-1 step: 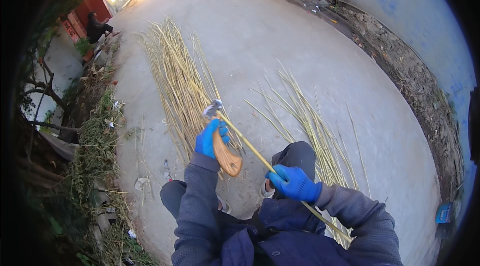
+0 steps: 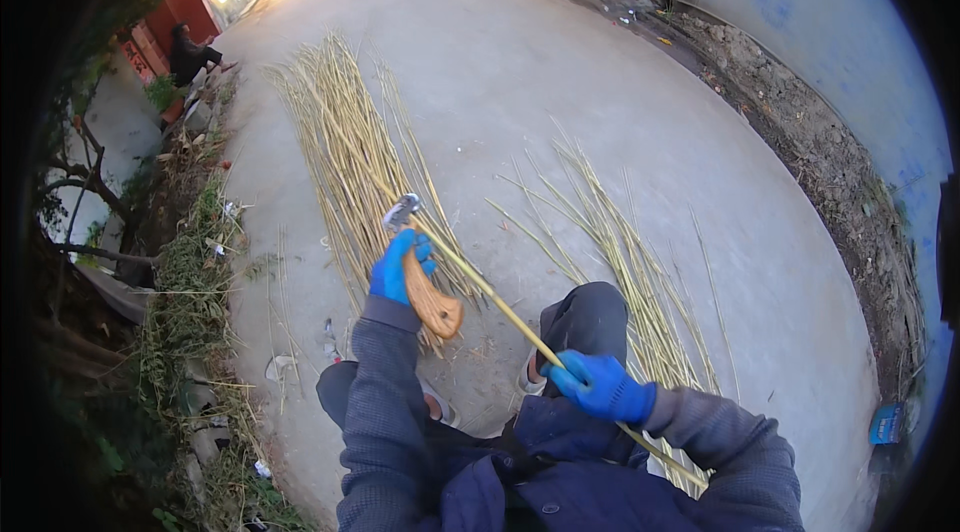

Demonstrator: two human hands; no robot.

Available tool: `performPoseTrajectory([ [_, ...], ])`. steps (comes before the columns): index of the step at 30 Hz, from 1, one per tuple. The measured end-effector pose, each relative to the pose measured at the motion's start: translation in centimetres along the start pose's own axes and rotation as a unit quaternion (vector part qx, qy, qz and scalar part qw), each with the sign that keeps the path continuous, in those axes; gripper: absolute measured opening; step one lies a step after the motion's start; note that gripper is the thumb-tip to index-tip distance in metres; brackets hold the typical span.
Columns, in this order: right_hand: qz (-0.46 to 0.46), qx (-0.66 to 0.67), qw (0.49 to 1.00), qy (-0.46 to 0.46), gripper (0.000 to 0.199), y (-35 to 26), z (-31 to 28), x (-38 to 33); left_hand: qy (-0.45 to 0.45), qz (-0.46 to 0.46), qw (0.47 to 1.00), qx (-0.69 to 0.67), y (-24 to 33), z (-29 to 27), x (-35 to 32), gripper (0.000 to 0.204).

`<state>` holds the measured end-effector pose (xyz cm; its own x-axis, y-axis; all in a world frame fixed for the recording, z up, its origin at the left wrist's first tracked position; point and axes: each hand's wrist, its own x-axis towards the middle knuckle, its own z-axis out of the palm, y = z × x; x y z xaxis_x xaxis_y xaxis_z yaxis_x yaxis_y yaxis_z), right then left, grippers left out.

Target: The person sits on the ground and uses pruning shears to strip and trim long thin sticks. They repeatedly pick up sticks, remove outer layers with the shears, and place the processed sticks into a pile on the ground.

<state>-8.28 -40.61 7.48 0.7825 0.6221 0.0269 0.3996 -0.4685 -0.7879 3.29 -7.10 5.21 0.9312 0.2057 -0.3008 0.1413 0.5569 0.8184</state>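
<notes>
My left hand (image 2: 398,267), in a blue glove, is closed around a short curved wooden-handled tool (image 2: 433,306) with a metal head. That head meets a long, thin, yellowish stalk (image 2: 492,296), which slants down toward the right past my lap. Exactly how the metal touches the stalk is too small to tell. Lower on the same stalk, my right hand (image 2: 605,388), also blue-gloved, grips it in front of my right knee. Beyond the tool lies a thick heap of similar stalks (image 2: 345,147) on the concrete. A looser, greener bunch of stalks (image 2: 640,302) lies to the right.
Dry weeds (image 2: 190,302) and branches line the left edge of the concrete lane (image 2: 560,62). Against the far-left wall sits a person (image 2: 190,57) in dark clothes. A dirt strip and pale wall (image 2: 800,12) bound the right. A blue container (image 2: 886,424) stands at the right edge.
My left hand and the tool have shifted left and slightly up. The right hand has moved a little right and down, so more stalk shows between the hands.
</notes>
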Motion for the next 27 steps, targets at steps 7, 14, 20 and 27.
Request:
performPoseTrajectory([
  [7, 0.153, -0.120, 0.979, -0.065, 0.027, 0.3, -4.9, -20.7, 0.075, 0.032, 0.995, 0.059, 5.1, -5.8, 5.9, 0.042],
  [14, 0.176, 0.091, 0.980, -0.024, 0.036, 0.8, -5.3, -7.9, -0.065, -0.040, 0.996, 0.038, -2.9, 4.5, -2.8, 0.041],
  [20, 0.123, 0.058, 0.991, 0.002, 0.020, 1.6, -3.0, 2.7, -0.064, -0.106, 0.992, 0.032, -6.7, 7.6, -6.2, 0.040],
  [27, -0.050, -0.138, 0.987, 0.064, 0.018, 2.2, -1.7, -15.3, 0.053, 0.026, 0.994, 0.096, 3.8, -1.3, 5.9, 0.049],
])
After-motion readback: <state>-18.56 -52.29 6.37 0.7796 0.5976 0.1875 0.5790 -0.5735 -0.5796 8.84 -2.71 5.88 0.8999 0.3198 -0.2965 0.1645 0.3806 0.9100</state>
